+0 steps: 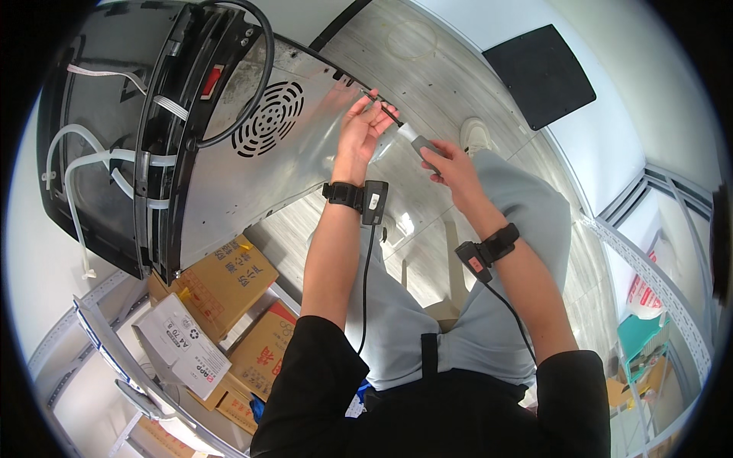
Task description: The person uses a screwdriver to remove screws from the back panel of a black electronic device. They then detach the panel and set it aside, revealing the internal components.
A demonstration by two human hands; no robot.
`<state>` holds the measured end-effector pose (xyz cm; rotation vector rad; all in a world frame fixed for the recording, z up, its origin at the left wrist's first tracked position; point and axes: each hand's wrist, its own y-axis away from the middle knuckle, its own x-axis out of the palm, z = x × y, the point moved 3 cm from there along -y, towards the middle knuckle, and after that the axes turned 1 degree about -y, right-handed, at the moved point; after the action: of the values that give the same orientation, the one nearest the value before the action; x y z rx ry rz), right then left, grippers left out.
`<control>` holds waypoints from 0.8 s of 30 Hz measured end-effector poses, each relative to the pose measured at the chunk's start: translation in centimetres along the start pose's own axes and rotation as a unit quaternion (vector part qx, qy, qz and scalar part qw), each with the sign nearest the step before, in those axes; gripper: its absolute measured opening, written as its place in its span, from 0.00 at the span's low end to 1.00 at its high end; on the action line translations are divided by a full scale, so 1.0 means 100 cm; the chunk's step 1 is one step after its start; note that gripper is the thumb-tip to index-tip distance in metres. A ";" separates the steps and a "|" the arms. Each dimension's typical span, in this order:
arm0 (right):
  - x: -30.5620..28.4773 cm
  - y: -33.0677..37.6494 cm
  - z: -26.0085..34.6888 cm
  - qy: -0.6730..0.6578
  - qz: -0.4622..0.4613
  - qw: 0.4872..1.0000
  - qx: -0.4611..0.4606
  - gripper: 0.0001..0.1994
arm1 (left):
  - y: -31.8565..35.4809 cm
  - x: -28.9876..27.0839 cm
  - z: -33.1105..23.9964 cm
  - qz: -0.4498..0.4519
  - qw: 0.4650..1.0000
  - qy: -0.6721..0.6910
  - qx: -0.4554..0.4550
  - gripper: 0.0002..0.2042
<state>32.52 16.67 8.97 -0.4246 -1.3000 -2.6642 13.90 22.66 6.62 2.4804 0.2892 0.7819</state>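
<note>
So the person is sitting with a big appliance (229, 130) tipped over in front of them, its bare metal panel (305, 164) facing up. The right hand (450, 164) is wrapped around the grey handle of a screwdriver (412, 137), fingers closed tight on it. The thin dark shaft runs up and to the left, with the tip sitting right at the top edge of the panel. The left hand (363, 126) is up at that same spot, fingers pinched narrow around the shaft near the tip, palm against the metal edge. Whether there's a screw under the fingertips is impossible to tell, it's too small.

Both wrists have a black strap with a little box on it, left wrist band (359, 197) and right wrist band (489, 248), and a black cable runs down each forearm toward the body.

On the panel there's a round vent grille (267, 118) well to the left of the hands. A thick black cord (256, 76) loops over it, and white hoses (84, 164) snake around the dark back part of the appliance on the far left.

Below the appliance are some cardboard boxes (229, 282) and one white box (183, 347), stacked next to the person's left leg. A white shoe (475, 136) sticks out just past the right hand on the wood-look floor (427, 61), and a black mat (538, 72) lies further off.
</note>
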 end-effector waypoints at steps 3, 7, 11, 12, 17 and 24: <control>-0.008 -0.003 -0.003 0.032 -0.009 0.999 -0.024 0.21 | 0.001 0.005 -0.001 -0.001 1.000 0.005 -0.007 0.11; -0.014 0.001 -0.003 0.070 -0.041 0.993 -0.080 0.19 | 0.001 0.006 -0.001 -0.038 0.999 0.001 -0.006 0.10; -0.019 0.004 -0.003 0.116 -0.055 0.988 -0.091 0.17 | -0.005 -0.001 0.011 -0.068 0.997 -0.025 -0.009 0.11; -0.021 0.004 -0.004 0.118 -0.060 0.987 -0.095 0.17 | -0.008 -0.006 0.015 -0.070 0.997 -0.030 -0.010 0.11; -0.037 -0.002 -0.005 0.116 -0.100 0.980 -0.125 0.17 | -0.020 -0.022 0.042 -0.080 0.996 -0.034 -0.003 0.11; -0.033 0.007 0.014 0.042 -0.096 0.991 -0.085 0.17 | -0.026 -0.090 0.143 -0.159 0.965 -0.185 -0.094 0.08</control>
<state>36.09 17.37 9.33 -0.2122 -1.1491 -2.9295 14.85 15.86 -9.07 2.2632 0.4376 0.1985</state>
